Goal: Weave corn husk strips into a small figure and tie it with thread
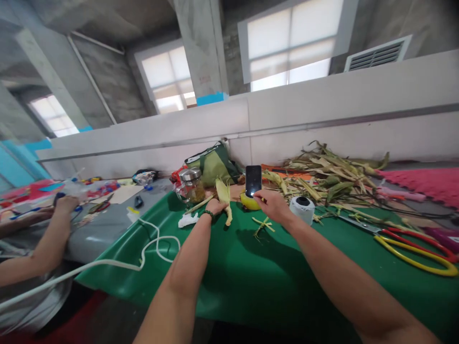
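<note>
My left hand [216, 207], with a dark bracelet at the wrist, is closed on a pale green-yellow corn husk [224, 192]. The husk's twisted lower end hangs down beside the fingers. My right hand [274, 204] has its fingers pinched together at the lower right of a phone [253, 178]. The phone stands upright at a yellow holder [248, 202]; whether the fingertips touch either one, or hold something small, is unclear. Between my hands lies a small knotted piece of husk strips [264, 225]. A crumpled white tissue [188, 220] sits left of my left hand.
A white spool [302, 210] stands right of my right hand. Farther right lie large scissors [398, 241] with red and yellow handles. Behind are heaped husks [333, 174], a glass jar [193, 186] and a green bag [217, 165]. A white cable [143, 258] crosses left, near another person's arms [53, 234].
</note>
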A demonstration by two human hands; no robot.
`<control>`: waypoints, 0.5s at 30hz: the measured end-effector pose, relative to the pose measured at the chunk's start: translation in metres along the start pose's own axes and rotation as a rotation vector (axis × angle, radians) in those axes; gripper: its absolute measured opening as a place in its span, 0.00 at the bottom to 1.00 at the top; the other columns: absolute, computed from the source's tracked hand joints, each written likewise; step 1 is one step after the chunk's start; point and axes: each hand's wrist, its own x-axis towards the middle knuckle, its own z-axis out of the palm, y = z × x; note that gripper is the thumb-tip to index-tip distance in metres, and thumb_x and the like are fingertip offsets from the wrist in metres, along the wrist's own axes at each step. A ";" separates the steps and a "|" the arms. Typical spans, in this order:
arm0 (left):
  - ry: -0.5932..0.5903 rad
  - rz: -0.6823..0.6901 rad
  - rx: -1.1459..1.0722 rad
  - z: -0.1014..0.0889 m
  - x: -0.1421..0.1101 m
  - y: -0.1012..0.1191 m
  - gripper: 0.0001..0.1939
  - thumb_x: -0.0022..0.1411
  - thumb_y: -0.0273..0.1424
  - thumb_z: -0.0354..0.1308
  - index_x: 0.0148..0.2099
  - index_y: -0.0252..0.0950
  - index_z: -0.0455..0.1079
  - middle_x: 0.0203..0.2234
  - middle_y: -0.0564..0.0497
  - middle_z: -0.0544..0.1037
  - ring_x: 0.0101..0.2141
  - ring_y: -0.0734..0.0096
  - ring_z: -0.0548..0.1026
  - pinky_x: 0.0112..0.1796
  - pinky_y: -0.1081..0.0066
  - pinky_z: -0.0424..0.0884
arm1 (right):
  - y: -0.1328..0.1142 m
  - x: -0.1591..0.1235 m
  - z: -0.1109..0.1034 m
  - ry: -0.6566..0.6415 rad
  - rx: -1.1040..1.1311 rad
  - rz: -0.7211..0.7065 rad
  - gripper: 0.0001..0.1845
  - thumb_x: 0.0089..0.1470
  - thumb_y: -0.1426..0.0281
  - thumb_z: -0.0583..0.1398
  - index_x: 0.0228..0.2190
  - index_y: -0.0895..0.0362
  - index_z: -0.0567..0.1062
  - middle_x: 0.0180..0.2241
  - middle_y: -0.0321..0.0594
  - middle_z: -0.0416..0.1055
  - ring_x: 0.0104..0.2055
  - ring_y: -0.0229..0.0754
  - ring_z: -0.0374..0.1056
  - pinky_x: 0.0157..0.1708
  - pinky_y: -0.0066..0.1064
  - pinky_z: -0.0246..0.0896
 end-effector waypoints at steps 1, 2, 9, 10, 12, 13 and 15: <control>-0.020 -0.019 -0.020 0.002 0.001 -0.002 0.19 0.63 0.37 0.56 0.52 0.32 0.67 0.48 0.47 0.71 0.45 0.56 0.72 0.44 0.57 0.72 | 0.000 0.000 0.001 -0.003 0.005 -0.008 0.11 0.55 0.72 0.55 0.34 0.57 0.78 0.34 0.43 0.78 0.34 0.42 0.72 0.35 0.31 0.63; -0.032 -0.035 -0.039 0.003 0.003 -0.005 0.19 0.63 0.37 0.56 0.52 0.32 0.67 0.48 0.46 0.71 0.45 0.57 0.72 0.44 0.57 0.72 | -0.001 -0.001 0.002 -0.003 0.011 -0.014 0.11 0.55 0.72 0.55 0.35 0.57 0.78 0.34 0.43 0.78 0.34 0.42 0.72 0.35 0.30 0.63; 0.209 -0.053 -0.063 -0.025 0.011 -0.019 0.18 0.64 0.36 0.55 0.54 0.34 0.65 0.49 0.44 0.71 0.45 0.62 0.73 0.44 0.57 0.72 | -0.005 -0.003 0.001 -0.011 0.027 -0.021 0.11 0.55 0.71 0.55 0.35 0.57 0.78 0.36 0.43 0.78 0.37 0.44 0.73 0.36 0.31 0.64; 0.268 -0.055 -0.042 -0.034 0.011 -0.021 0.18 0.64 0.36 0.55 0.54 0.34 0.65 0.49 0.44 0.71 0.45 0.62 0.73 0.44 0.57 0.72 | -0.005 -0.003 0.000 -0.007 0.035 -0.019 0.11 0.55 0.71 0.54 0.35 0.57 0.78 0.35 0.43 0.78 0.36 0.43 0.73 0.36 0.31 0.64; 0.365 -0.067 0.040 -0.050 0.010 -0.028 0.16 0.68 0.30 0.45 0.52 0.33 0.69 0.46 0.42 0.75 0.48 0.62 0.72 0.47 0.62 0.69 | -0.005 -0.003 -0.001 -0.006 0.042 -0.012 0.12 0.55 0.71 0.54 0.35 0.57 0.78 0.35 0.43 0.78 0.35 0.43 0.72 0.35 0.31 0.63; 0.386 -0.080 0.092 -0.056 0.008 -0.031 0.16 0.66 0.27 0.44 0.49 0.33 0.71 0.45 0.41 0.76 0.48 0.61 0.72 0.48 0.63 0.68 | -0.005 -0.003 -0.001 -0.014 0.039 -0.010 0.12 0.55 0.71 0.54 0.34 0.56 0.78 0.35 0.42 0.78 0.35 0.42 0.72 0.34 0.30 0.63; 0.376 -0.103 0.200 -0.061 0.005 -0.037 0.12 0.60 0.25 0.51 0.41 0.34 0.75 0.42 0.40 0.79 0.47 0.56 0.74 0.46 0.63 0.67 | -0.004 -0.003 0.000 -0.041 0.023 -0.007 0.11 0.54 0.71 0.55 0.33 0.56 0.78 0.34 0.42 0.78 0.34 0.42 0.72 0.33 0.30 0.62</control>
